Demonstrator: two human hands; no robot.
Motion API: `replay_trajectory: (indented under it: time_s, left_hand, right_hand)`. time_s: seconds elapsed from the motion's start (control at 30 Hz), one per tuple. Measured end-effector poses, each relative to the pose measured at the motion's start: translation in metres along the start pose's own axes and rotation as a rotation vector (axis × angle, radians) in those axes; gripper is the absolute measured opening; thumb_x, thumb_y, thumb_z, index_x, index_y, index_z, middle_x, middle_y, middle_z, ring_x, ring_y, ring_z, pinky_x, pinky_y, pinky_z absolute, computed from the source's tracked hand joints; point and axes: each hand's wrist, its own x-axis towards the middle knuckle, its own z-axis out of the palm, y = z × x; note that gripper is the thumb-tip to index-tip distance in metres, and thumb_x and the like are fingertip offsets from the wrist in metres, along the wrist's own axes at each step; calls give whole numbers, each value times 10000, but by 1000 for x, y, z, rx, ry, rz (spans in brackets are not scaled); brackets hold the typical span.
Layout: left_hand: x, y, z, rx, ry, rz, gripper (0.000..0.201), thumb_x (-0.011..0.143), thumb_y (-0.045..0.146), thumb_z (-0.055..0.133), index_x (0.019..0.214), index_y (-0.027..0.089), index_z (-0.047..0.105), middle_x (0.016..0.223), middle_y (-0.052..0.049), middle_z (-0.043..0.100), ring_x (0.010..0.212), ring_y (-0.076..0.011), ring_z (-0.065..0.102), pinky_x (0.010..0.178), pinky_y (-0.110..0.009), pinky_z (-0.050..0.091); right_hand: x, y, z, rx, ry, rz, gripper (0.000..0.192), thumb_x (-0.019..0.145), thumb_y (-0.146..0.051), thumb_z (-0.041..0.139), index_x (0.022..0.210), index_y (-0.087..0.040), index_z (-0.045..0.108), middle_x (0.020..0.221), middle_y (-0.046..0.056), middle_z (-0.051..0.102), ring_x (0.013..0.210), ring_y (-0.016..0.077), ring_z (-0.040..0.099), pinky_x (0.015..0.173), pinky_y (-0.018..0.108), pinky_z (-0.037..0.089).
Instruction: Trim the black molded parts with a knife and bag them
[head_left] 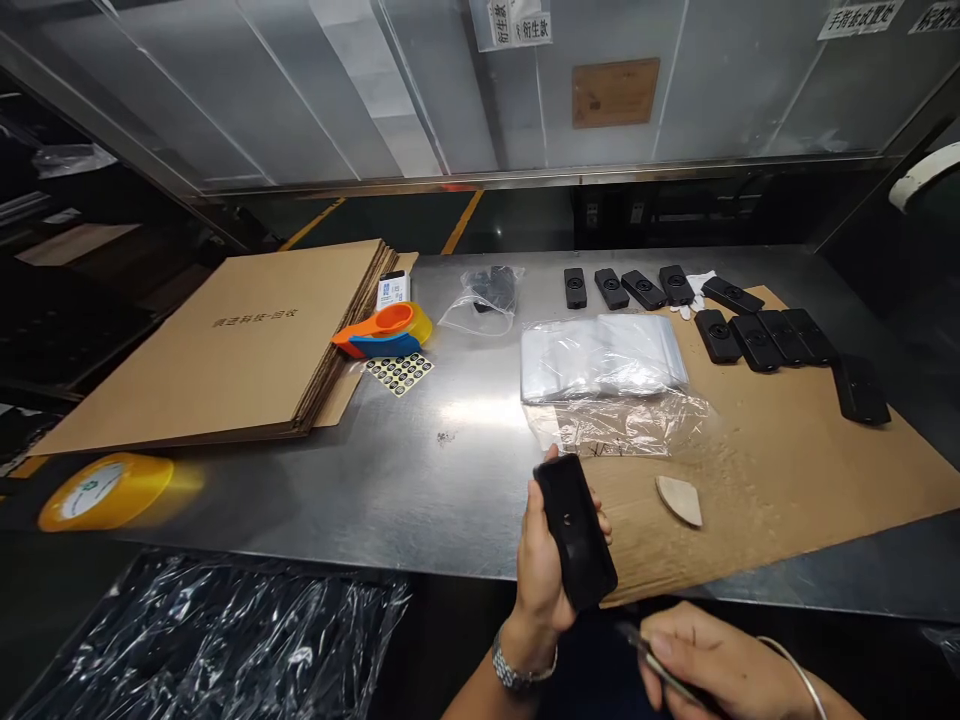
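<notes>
My left hand [541, 565], a metal-band watch at its wrist, is closed around a black rectangular plastic case [576, 530]. The case is tilted, its smooth face with a small hole turned up, above the front edge of the table. Lower right, my right hand [712, 655] grips a slim pen-like tool [664, 668] whose tip is blurred and points toward the case; its exact kind does not show. A tan wedge-shaped piece [679, 500] lies on the brown cardboard [810, 460] beyond my right hand.
Several similar black cases [757, 342] lie at the back right. Clear plastic bags [604, 358] sit mid-table. Leftward are stacked cardboard sheets [255, 345], an orange-and-blue tape dispenser [382, 332], a round-sticker sheet [400, 372] and a yellow tape roll [105, 492]. A panel [450, 90] hangs behind.
</notes>
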Motion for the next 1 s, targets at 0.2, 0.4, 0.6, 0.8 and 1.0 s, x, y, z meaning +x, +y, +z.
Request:
replay_trajectory:
  time_s: [0.2, 0.4, 0.6, 0.8, 1.0]
  left_hand:
    - [9, -11, -4, -49, -7, -477, 557, 854, 552, 344, 751, 68, 598, 584, -81, 582, 469, -116, 551, 465, -193, 461]
    - [6, -17, -5, -97, 26, -447, 539, 851, 546, 365, 751, 74, 606, 569, -81, 604, 466, -127, 570, 455, -194, 459]
    - [7, -17, 3, -244, 136, -423, 553, 868, 549, 326, 733, 74, 574, 548, -70, 589, 452, -127, 567, 435, -192, 446]
    - [11, -16, -3, -172, 89, -517, 572, 854, 572, 344, 750, 68, 594, 558, -77, 598, 446, -138, 567, 428, -204, 441]
    - [8, -30, -5, -113, 33, -669, 656, 807, 643, 373, 672, 44, 603, 556, -79, 584, 470, -133, 556, 450, -216, 429]
  right_hand:
    - [-9, -22, -3, -659, 552, -302, 291, 887, -382, 473, 692, -167, 497, 632, -20, 484, 588, 88, 427, 553, 214, 338]
    - [-2, -15, 4, -843, 542, -619, 188, 878, -179, 488, 1047, -202, 565, 757, 12, 624, 658, 118, 574, 589, 222, 437]
    - [15, 2, 16, -1322, 851, -1098, 315, 808, -34, 480, 1122, -52, 505, 523, 8, 518, 468, 129, 453, 439, 258, 302]
    - [9, -5, 11, -983, 800, -829, 185, 894, -158, 454, 718, -172, 508, 565, -9, 515, 499, 92, 472, 491, 228, 358]
    - [5, -29, 0, -1131, 572, -632, 222, 918, -339, 439, 856, -176, 575, 653, 3, 574, 586, 115, 527, 536, 238, 359]
